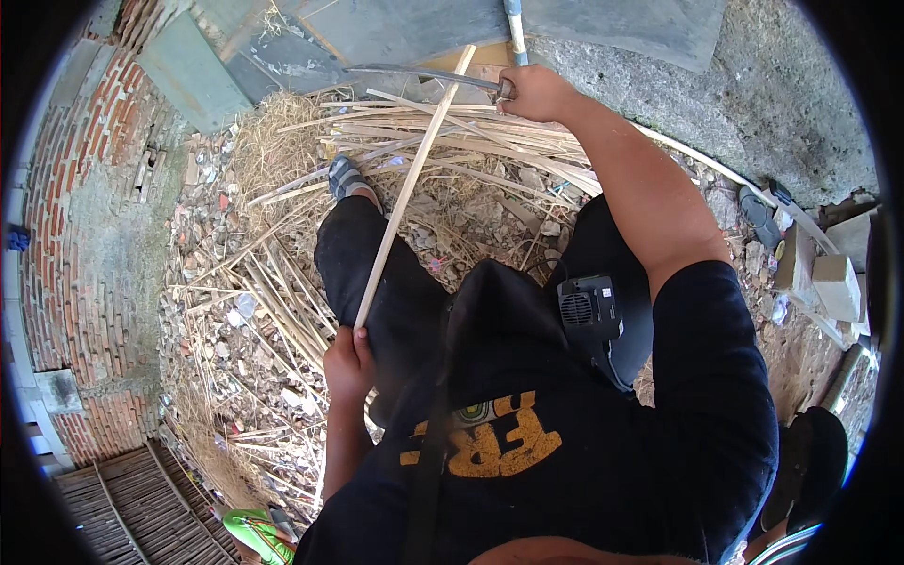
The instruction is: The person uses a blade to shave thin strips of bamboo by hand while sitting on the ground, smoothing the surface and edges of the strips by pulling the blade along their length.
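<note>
My left hand is closed round the lower end of a long, pale bamboo strip, beside my left thigh. The strip slants up and to the right, away from me. At its far end the dark blade of a machete crosses it; whether the edge touches the strip I cannot tell. My right hand grips the machete's handle, arm stretched out, with the blade pointing left. Beneath the blade lies a pile of split bamboo strips on the ground.
More strips and straw lie over rubble to the left. A brick wall rises beyond. Grey slabs and a pole stand ahead. At the right are a slipper and pale blocks. Other people show at both lower edges.
</note>
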Motion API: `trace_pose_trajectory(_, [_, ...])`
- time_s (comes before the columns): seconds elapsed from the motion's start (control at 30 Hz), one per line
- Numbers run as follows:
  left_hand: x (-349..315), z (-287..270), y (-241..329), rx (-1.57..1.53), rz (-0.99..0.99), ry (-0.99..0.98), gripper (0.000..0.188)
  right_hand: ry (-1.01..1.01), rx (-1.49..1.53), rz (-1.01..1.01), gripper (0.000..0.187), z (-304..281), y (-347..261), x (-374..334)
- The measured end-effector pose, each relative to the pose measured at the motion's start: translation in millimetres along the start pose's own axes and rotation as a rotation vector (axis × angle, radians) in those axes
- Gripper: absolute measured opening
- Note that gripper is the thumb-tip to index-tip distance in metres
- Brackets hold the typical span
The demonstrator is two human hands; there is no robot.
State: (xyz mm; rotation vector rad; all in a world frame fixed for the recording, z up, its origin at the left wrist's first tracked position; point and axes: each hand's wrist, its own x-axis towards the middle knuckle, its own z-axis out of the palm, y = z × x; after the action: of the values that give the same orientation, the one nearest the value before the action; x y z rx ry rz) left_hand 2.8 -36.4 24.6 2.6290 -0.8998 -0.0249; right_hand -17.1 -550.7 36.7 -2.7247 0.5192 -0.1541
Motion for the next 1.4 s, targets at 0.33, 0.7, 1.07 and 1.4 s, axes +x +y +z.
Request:
trace_pose_trajectory(0.33, [2.4, -6.8, 8.0, -0.034, -0.053, -0.042, 0.034, -0.057, -0.066, 0.056, 0.03, -20.0, -15.6, -8.5])
trace_pose_trajectory(0.7, [-2.7, -13.9, 5.4, 0.059, -0.037, -0.057, 0.034, -0.028, -0.475, -0.04, 0.03, -46.5, -26.8, -17.6])
trace_pose_trajectory(1.07, [-6.4, -23.3, 8.8, 0.222, -0.004, 0.068, 0.024, -0.139, -0.353, 0.154, 0.035, -62.4, -38.7, -31.6])
trace_pose_trajectory(1.4, [-7.0, -8.1, 1.3, 0.109, -0.052, 0.102, 0.018, -0.154, -0.313, 0.137, 0.034, -75.3, -57.7, -44.1])
